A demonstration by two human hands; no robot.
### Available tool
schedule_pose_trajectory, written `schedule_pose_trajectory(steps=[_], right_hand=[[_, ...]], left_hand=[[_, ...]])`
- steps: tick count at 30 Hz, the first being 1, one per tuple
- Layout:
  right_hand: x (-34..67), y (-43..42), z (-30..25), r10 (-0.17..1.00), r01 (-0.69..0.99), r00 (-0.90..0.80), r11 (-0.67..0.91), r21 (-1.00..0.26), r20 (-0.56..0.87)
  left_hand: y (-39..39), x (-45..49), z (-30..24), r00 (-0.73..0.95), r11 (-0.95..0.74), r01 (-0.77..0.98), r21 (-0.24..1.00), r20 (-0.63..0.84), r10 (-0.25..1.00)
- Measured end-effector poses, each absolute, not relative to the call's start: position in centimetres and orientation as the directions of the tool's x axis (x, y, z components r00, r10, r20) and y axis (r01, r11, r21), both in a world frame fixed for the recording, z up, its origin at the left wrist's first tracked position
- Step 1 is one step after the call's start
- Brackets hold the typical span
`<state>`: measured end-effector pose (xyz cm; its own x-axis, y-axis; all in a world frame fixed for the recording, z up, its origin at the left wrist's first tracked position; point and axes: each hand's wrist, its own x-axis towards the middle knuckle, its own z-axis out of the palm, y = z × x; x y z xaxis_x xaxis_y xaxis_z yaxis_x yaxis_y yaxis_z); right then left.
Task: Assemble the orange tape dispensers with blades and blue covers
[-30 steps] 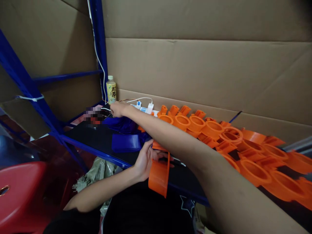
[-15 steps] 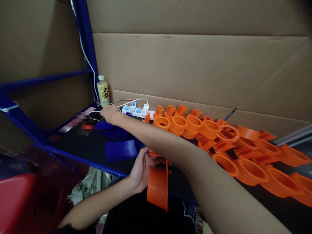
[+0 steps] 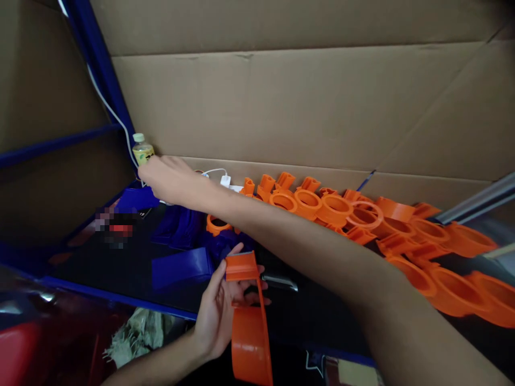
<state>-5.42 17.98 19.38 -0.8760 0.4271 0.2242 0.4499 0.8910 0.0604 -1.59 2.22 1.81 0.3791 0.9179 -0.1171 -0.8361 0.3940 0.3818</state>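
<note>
My left hand [image 3: 219,305] holds an orange tape dispenser [image 3: 251,343] at the front of the table. The dispenser has a serrated cutting edge at its top and a round hub below. My right hand [image 3: 171,179] reaches across to the far left, in front of the bottle, with its knuckles up and fingertips hidden. A blue plastic piece [image 3: 139,199] sticks out below its fingers and appears gripped. More blue pieces [image 3: 181,228] lie in a pile beneath, and a larger blue part [image 3: 183,268] sits beside my left hand.
Several orange dispensers [image 3: 338,209] stand in rows along the right. A yellow-labelled bottle [image 3: 141,149] stands by the blue frame [image 3: 96,64]. A knife-like tool [image 3: 281,281] lies behind the held dispenser. A white plug [image 3: 226,180] and cables sit near the cardboard wall [image 3: 281,107].
My right hand has come up from the blue pile with a blue piece below its fingers. My left hand has tilted the dispenser, so its serrated edge now shows. The view has shifted.
</note>
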Motion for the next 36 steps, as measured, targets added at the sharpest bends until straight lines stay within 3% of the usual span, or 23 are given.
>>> schedule_pose_trajectory(steps=[4,7,10,14,20,25,28,33,36], right_hand=[[2.3,16.9,23.7,0.444,0.454,-0.82,0.889,-0.061,0.361],[9.3,16.1,25.6,0.57,0.515,-0.733,0.821,-0.246,0.372],[15.3,15.0,26.0,0.716,0.57,-0.628,0.689,-0.447,0.304],[19.8,13.5,25.2,0.826,0.549,-0.532,0.506,-0.665,0.189],[21.0,11.1,24.3,0.849,0.355,-0.528,0.181,-0.917,-0.036],[22.2,9.4,23.0,0.819,0.137,-0.56,-0.053,-0.989,-0.122],[23.4,8.2,21.7,0.818,0.053,-0.549,-0.169,-0.984,-0.17],[24.0,4.9,18.1,0.862,-0.148,-0.491,-0.222,-0.964,-0.123],[22.9,2.7,15.8,0.912,-0.194,-0.402,-0.175,-0.965,-0.084]], left_hand=[[2.1,-1.4,2.1,0.467,0.481,-0.797,0.367,-0.131,0.874],[2.3,-1.4,2.3,0.495,0.507,-0.781,0.365,-0.132,0.859],[2.7,-1.2,2.8,0.475,0.479,-0.784,0.393,-0.115,0.872],[2.9,-0.9,3.7,0.407,0.398,-0.794,0.459,-0.085,0.909],[2.7,-0.4,5.2,0.258,0.252,-0.801,0.543,-0.066,0.964],[2.5,0.4,6.4,0.189,0.213,-0.802,0.557,-0.101,0.977],[2.0,0.7,6.6,0.251,0.261,-0.794,0.549,-0.095,0.963],[1.1,0.3,6.0,0.381,0.287,-0.75,0.595,0.034,0.924],[1.0,0.0,5.8,0.412,0.309,-0.733,0.606,0.034,0.911]])
